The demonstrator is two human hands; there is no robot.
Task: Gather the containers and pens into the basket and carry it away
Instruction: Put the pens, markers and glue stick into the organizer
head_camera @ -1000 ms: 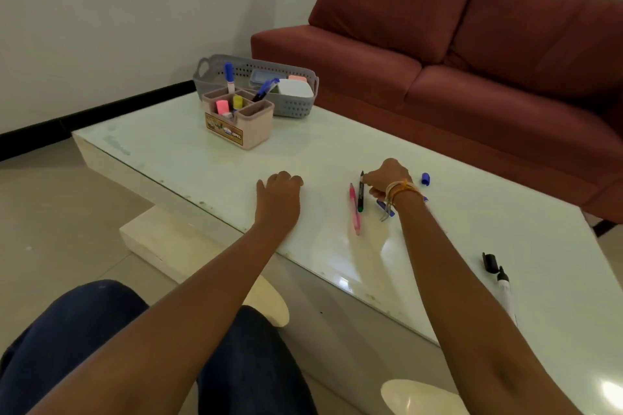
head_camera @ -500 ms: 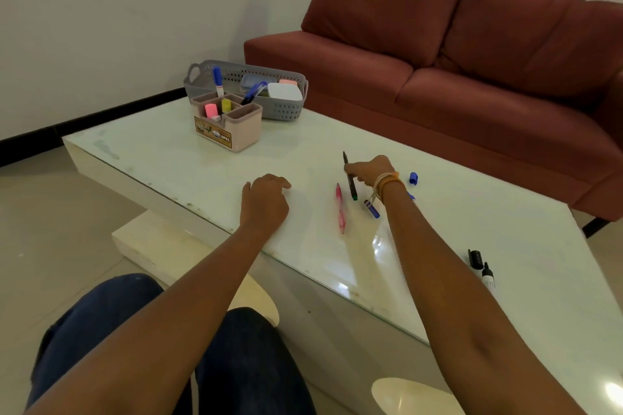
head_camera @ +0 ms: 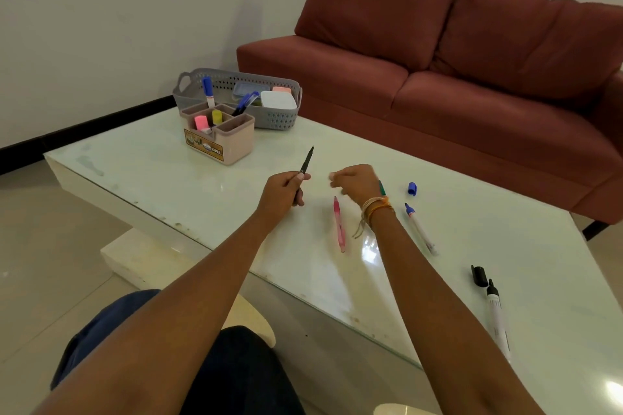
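Bench (head_camera: 168, 175) notes: your left hand (head_camera: 281, 194) holds a black pen (head_camera: 306, 168), fingers curled round its lower barrel, tip tilted up and away toward the organizer (head_camera: 222, 133). Your right hand (head_camera: 357, 180) hovers just beside it, fingers loosely curled with no pen between them; a green cap (head_camera: 382, 188) shows at its far edge, though you cannot tell if the hand touches it. Pink pen (head_camera: 338, 224) lies flat below that hand. Blue-tipped marker (head_camera: 419, 229) lies to its right, its blue cap (head_camera: 412, 188) apart. Black marker (head_camera: 497, 313) and black cap (head_camera: 479, 276) lie near the right edge. Grey basket (head_camera: 188, 91) sits at the far corner, just behind the organizer, holding a white box (head_camera: 278, 99) and other containers.
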